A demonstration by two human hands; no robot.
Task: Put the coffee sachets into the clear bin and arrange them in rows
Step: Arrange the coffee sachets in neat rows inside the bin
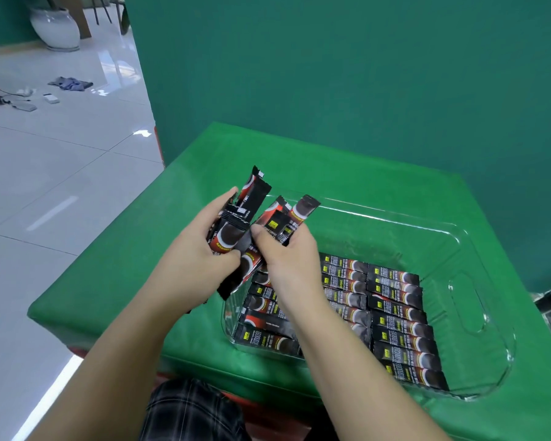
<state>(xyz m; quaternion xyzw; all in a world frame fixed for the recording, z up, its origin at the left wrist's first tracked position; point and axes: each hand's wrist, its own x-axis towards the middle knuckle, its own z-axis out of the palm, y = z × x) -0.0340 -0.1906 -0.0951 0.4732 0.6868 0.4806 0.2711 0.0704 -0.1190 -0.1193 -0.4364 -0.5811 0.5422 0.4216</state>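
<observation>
Staged indoor work corner, likely home or office. Green backdrop wall point(363, 74) at 12 o'clock, green-draped counter point(124, 281); glossy tiled floor point(45, 186), white vase point(55, 27), chair legs point(104, 11) at 10 o'clock.

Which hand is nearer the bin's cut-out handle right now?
Right. The right hand holds sachets above the clear bin's near-left part, on the side toward the cut-out handle. The left hand grips its bundle farther left, outside the bin's rim.
</observation>
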